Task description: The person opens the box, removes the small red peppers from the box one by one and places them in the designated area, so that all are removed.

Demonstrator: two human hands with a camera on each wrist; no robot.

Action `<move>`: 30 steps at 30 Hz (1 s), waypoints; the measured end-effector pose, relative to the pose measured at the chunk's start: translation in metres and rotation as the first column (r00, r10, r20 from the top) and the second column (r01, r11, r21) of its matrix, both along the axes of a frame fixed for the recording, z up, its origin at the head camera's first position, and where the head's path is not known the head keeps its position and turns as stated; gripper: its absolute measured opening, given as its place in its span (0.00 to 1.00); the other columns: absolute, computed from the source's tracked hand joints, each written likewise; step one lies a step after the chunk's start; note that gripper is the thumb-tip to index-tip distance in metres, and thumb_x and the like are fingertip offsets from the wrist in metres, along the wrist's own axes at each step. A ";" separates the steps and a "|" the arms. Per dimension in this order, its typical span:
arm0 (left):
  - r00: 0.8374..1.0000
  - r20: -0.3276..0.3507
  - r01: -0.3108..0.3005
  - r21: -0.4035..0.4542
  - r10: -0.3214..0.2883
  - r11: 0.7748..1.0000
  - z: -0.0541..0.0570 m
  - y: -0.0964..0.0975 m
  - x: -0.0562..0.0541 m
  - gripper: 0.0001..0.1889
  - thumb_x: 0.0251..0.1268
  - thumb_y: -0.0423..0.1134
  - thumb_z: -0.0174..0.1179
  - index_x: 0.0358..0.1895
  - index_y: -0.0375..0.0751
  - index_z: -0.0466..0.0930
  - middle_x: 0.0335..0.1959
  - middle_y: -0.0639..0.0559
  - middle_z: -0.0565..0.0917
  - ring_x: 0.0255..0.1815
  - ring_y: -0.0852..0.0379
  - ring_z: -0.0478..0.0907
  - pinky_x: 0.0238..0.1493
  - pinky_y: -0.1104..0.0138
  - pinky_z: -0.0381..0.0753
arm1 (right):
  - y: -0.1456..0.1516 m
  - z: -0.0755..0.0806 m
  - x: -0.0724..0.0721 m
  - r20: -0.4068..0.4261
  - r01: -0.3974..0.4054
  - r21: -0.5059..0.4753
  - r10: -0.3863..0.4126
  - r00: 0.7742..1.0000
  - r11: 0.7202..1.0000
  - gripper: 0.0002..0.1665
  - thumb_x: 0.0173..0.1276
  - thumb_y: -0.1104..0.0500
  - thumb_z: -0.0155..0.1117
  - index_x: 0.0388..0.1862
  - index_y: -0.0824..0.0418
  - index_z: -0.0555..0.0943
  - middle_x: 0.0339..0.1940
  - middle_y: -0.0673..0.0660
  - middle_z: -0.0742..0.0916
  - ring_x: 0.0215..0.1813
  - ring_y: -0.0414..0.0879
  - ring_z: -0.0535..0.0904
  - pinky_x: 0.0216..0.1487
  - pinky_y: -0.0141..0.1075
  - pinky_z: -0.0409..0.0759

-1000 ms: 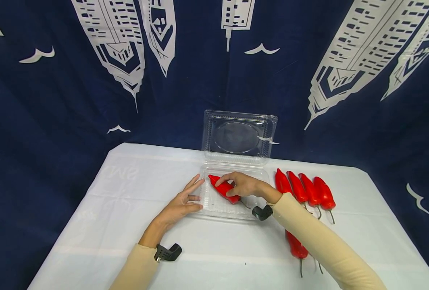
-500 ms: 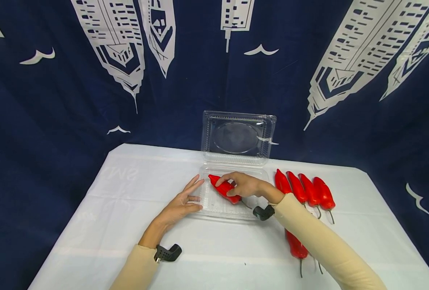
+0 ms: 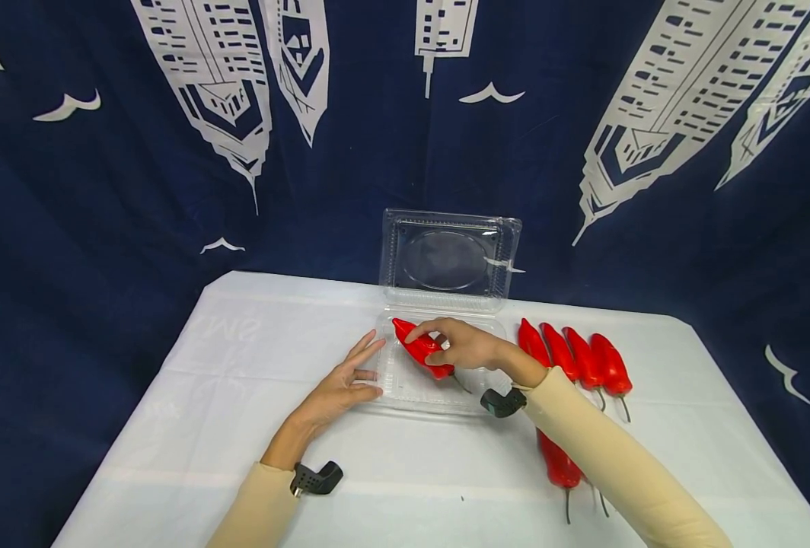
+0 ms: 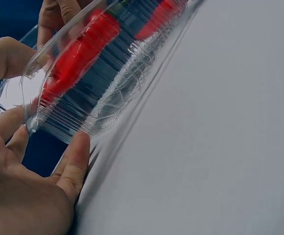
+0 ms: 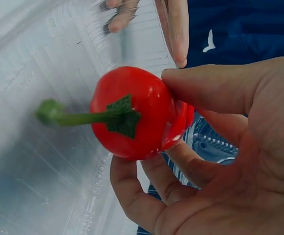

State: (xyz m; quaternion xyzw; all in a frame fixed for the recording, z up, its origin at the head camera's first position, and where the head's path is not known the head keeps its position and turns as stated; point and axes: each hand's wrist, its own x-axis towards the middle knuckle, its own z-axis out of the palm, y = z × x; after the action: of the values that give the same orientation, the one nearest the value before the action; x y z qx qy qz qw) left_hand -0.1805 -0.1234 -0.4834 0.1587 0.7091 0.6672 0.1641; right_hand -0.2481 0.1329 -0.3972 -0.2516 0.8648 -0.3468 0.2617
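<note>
Over the bottom tray of a clear plastic clamshell container, my right hand pinches a red pepper between thumb and fingers. The pepper slants, its pointed tip toward the back left. Its green stem faces the camera in the right wrist view. My left hand stands at the container's left side with fingers spread. In the left wrist view, the left thumb is right at the clear wall, and the red pepper shows through the plastic.
The container's lid stands raised at the back against the dark blue curtain. Right of the container, several red peppers lie in a row on the white table. Another pepper lies nearer, partly under the right sleeve.
My right hand has moved slightly up and back with the red pepper in its fingers. The left hand has stayed in place at the container's side.
</note>
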 end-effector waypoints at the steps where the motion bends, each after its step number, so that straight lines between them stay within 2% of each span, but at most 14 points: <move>1: 1.000 -0.001 -0.002 -0.003 0.002 1.000 0.000 0.000 0.000 0.45 0.59 0.26 0.62 0.80 0.52 0.55 0.82 0.69 0.42 0.63 0.42 0.66 0.54 0.62 0.75 | 0.000 0.000 0.000 -0.005 -0.001 -0.006 0.001 1.000 1.000 0.25 0.67 0.64 0.66 0.62 0.50 0.81 0.65 0.55 0.79 0.63 0.58 0.72 0.58 0.45 0.80; 6: 1.000 -0.003 -0.003 -0.004 0.003 1.000 0.000 -0.001 -0.001 0.45 0.59 0.25 0.61 0.80 0.51 0.55 0.82 0.69 0.42 0.63 0.43 0.66 0.52 0.68 0.78 | 0.005 0.004 0.004 -0.021 0.017 -0.019 -0.017 1.000 1.000 0.25 0.67 0.63 0.66 0.63 0.49 0.80 0.65 0.56 0.78 0.63 0.58 0.72 0.54 0.43 0.82; 12: 1.000 -0.013 0.014 0.018 -0.014 1.000 0.000 -0.003 -0.001 0.45 0.60 0.26 0.62 0.80 0.50 0.55 0.83 0.64 0.40 0.62 0.42 0.65 0.53 0.69 0.77 | 0.013 0.011 0.008 -0.033 0.050 -0.042 -0.051 0.998 0.998 0.26 0.67 0.64 0.66 0.63 0.49 0.80 0.66 0.57 0.77 0.64 0.59 0.71 0.55 0.44 0.82; 19: 1.000 0.012 0.021 0.026 -0.022 0.999 0.002 -0.004 -0.001 0.45 0.60 0.27 0.64 0.80 0.54 0.56 0.82 0.69 0.42 0.63 0.41 0.65 0.53 0.68 0.76 | 0.025 0.019 0.011 0.001 0.099 -0.080 -0.099 0.995 0.992 0.26 0.67 0.64 0.66 0.64 0.52 0.79 0.66 0.61 0.76 0.66 0.62 0.70 0.48 0.43 0.85; 22: 1.000 0.009 0.023 0.031 -0.023 0.999 0.002 -0.004 -0.001 0.45 0.61 0.27 0.64 0.80 0.53 0.55 0.83 0.67 0.42 0.64 0.41 0.65 0.53 0.68 0.76 | 0.030 0.019 0.013 -0.001 0.112 -0.090 -0.112 0.994 0.990 0.26 0.67 0.63 0.66 0.64 0.52 0.79 0.67 0.62 0.75 0.66 0.63 0.69 0.49 0.43 0.85; 30: 1.000 0.021 0.016 0.030 -0.016 0.999 0.001 -0.003 0.001 0.47 0.58 0.27 0.66 0.80 0.56 0.56 0.81 0.72 0.43 0.64 0.42 0.64 0.55 0.68 0.76 | 0.041 0.017 0.020 0.012 0.163 -0.089 -0.163 0.987 0.983 0.26 0.67 0.62 0.67 0.63 0.48 0.79 0.69 0.60 0.73 0.67 0.62 0.68 0.49 0.43 0.85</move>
State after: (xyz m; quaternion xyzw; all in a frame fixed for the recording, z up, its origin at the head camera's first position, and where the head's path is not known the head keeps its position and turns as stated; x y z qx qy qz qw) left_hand -0.1796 -0.1267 -0.4822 0.1596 0.6958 0.6781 0.1747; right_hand -0.2280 0.1740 -0.3804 -0.1906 0.8654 -0.4063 0.2229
